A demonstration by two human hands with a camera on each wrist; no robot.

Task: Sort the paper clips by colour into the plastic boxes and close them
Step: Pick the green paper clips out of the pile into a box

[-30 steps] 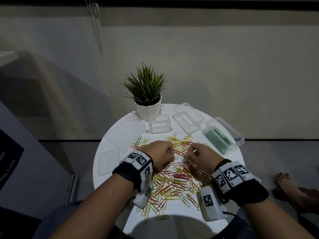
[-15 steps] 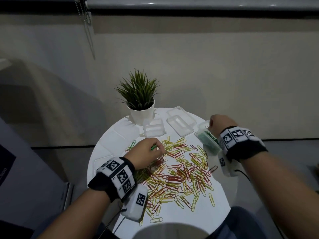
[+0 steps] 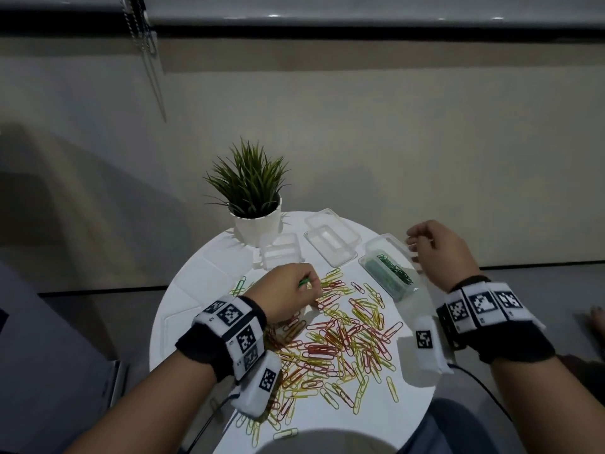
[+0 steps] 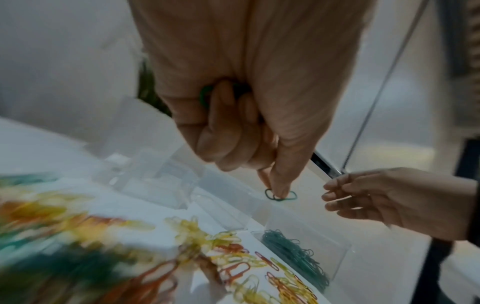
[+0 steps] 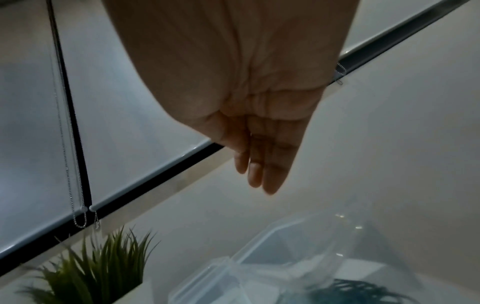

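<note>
Red and yellow paper clips (image 3: 343, 342) lie heaped on the round white table (image 3: 183, 309), with a few green ones at the heap's left edge. My left hand (image 3: 309, 286) hovers over the heap's far left. Its thumb and forefinger pinch a green paper clip (image 4: 280, 195), and more green clips (image 4: 205, 96) are tucked in its curled fingers. My right hand (image 3: 414, 247) hangs just beyond the open clear box of green clips (image 3: 389, 273). In the right wrist view the right hand (image 5: 257, 179) has loose, nearly straight fingers and holds nothing.
Two more clear open boxes (image 3: 281, 253) (image 3: 330, 244) stand at the table's back, beside a potted plant (image 3: 252, 204). Flat clear lids (image 3: 209, 267) lie on the table's left side. A bare foot (image 3: 595, 322) shows on the floor at the right.
My right hand left the heap, went over the box of green clips and now hangs open and empty beyond it. My left hand stayed at the heap's left edge with green clips.
</note>
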